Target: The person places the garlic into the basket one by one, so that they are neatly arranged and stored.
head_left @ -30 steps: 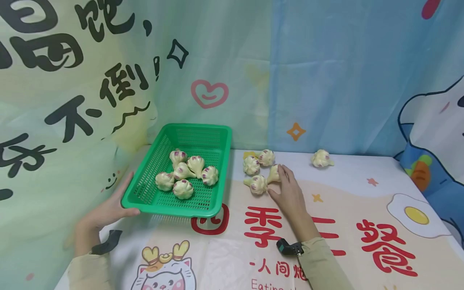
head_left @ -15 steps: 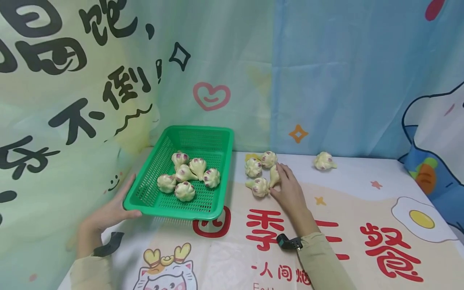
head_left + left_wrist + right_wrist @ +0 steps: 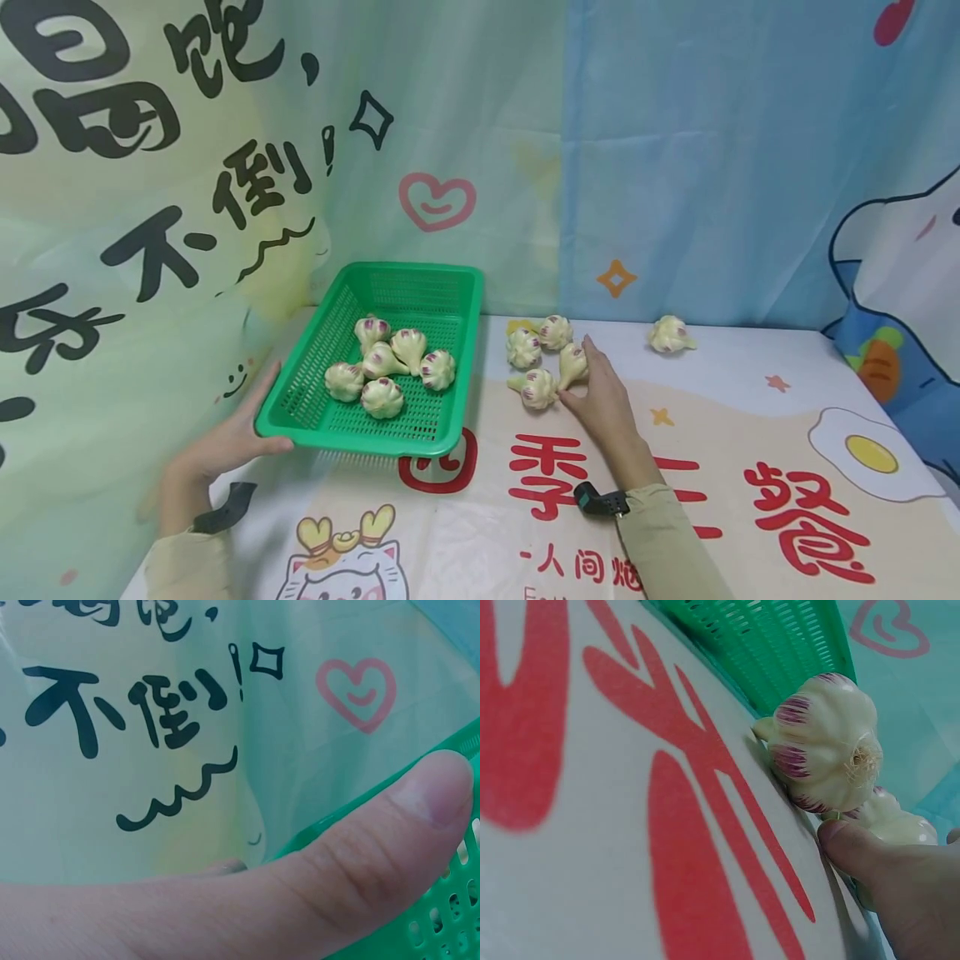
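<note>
A green plastic basket (image 3: pixel 367 437) holds several garlic bulbs (image 3: pixel 382 397) and sits tilted at the left. My left hand (image 3: pixel 228 437) grips its left corner; in the left wrist view the thumb (image 3: pixel 375 855) lies along the green rim. To the right of the basket my right hand (image 3: pixel 603 404) has its thumb and fingers around a garlic bulb (image 3: pixel 572 365). Touching or nearly touching that one is another bulb (image 3: pixel 537 389), which the right wrist view shows large (image 3: pixel 829 742) just beyond the thumb tip (image 3: pixel 840 836).
Behind the right hand's bulb lie two more bulbs (image 3: pixel 523 347) (image 3: pixel 556 332) side by side. A single bulb (image 3: pixel 670 334) lies farther right near the back edge. A printed cloth (image 3: pixel 465 542) covers the table, and a printed curtain (image 3: pixel 480 150) hangs behind and at the left.
The right hand's fingers have shifted slightly, so more of the bulb beside them shows. The left hand and basket hold their position; the view has shifted slightly.
</note>
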`<state>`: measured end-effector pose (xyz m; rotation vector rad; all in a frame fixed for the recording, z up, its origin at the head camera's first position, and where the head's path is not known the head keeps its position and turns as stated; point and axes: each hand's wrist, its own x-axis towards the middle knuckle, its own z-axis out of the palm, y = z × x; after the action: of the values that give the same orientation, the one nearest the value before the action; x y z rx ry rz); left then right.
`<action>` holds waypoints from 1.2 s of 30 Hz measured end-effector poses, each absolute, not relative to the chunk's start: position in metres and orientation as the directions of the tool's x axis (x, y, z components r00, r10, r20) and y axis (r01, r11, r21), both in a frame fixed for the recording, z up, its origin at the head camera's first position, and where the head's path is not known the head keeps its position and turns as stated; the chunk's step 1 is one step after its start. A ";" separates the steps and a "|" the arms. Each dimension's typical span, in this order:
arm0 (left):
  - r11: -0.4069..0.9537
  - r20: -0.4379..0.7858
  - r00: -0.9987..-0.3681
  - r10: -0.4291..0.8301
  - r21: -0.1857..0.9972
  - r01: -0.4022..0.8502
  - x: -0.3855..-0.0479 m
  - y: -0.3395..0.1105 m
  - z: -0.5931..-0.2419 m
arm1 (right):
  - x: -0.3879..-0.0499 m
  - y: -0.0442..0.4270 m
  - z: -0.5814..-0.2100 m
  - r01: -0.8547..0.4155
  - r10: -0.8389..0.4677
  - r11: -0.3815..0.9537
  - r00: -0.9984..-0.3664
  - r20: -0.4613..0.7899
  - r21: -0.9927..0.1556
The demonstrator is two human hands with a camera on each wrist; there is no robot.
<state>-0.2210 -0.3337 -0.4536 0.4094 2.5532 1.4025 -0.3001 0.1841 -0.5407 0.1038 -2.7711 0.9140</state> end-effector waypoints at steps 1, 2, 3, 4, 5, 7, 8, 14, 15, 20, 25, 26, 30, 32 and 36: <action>0.511 -0.038 -0.942 0.334 0.847 0.147 -0.221 -0.334 -0.454 | -0.300 0.184 -0.541 -0.130 0.008 0.801 -0.974 0.227 -0.584; 0.513 -0.039 -0.942 0.333 0.846 0.147 -0.221 -0.334 -0.454 | -0.301 0.183 -0.541 -0.126 0.013 0.799 -0.974 0.226 -0.588; 0.514 -0.038 -0.942 0.333 0.845 0.148 -0.221 -0.334 -0.454 | -0.301 0.183 -0.541 -0.126 0.015 0.794 -0.974 0.226 -0.595; 0.513 -0.034 -0.942 0.335 0.845 0.152 -0.220 -0.335 -0.454 | -0.301 0.183 -0.541 -0.126 0.015 0.791 -0.974 0.225 -0.599; 0.514 -0.032 -0.941 0.336 0.844 0.155 -0.220 -0.335 -0.454 | -0.301 0.182 -0.541 -0.129 0.013 0.789 -0.974 0.226 -0.600; 0.513 -0.027 -0.941 0.338 0.843 0.161 -0.221 -0.335 -0.454 | -0.300 0.182 -0.541 -0.131 0.013 0.784 -0.974 0.226 -0.607; 0.513 -0.023 -0.940 0.341 0.842 0.165 -0.221 -0.335 -0.455 | -0.299 0.183 -0.541 -0.128 0.015 0.783 -0.975 0.223 -0.609; 0.524 -0.019 -0.941 0.338 0.834 0.172 -0.221 -0.334 -0.454 | -0.295 0.185 -0.544 -0.097 0.039 0.777 -0.979 0.201 -0.622; 0.524 -0.020 -0.942 0.336 0.835 0.170 -0.221 -0.334 -0.454 | -0.295 0.185 -0.544 -0.095 0.041 0.776 -0.979 0.200 -0.623; 0.524 -0.018 -0.943 0.333 0.835 0.169 -0.221 -0.333 -0.454 | -0.296 0.184 -0.544 -0.063 0.068 0.754 -0.983 0.173 -0.654; 0.525 -0.020 -0.944 0.329 0.835 0.165 -0.221 -0.333 -0.454 | -0.297 0.183 -0.543 -0.033 0.093 0.732 -0.985 0.148 -0.681; 0.523 -0.017 -0.944 0.330 0.836 0.168 -0.221 -0.333 -0.454 | -0.297 0.184 -0.543 -0.029 0.095 0.732 -0.985 0.144 -0.681; 0.532 -0.018 -0.945 0.325 0.830 0.167 -0.222 -0.333 -0.454 | -0.298 0.184 -0.541 -0.010 0.099 0.736 -0.988 0.122 -0.676; 0.539 -0.023 -0.947 0.319 0.827 0.161 -0.222 -0.333 -0.455 | -0.299 0.185 -0.540 -0.003 0.102 0.734 -0.988 0.114 -0.679; 0.537 -0.022 -0.948 0.316 0.828 0.160 -0.223 -0.333 -0.456 | -0.300 0.185 -0.537 -0.002 0.108 0.720 -0.988 0.114 -0.694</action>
<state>-0.2227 -0.3333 -0.4563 0.4068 2.6022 1.3758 -0.3004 0.1854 -0.5369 -0.0866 -2.7753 1.1211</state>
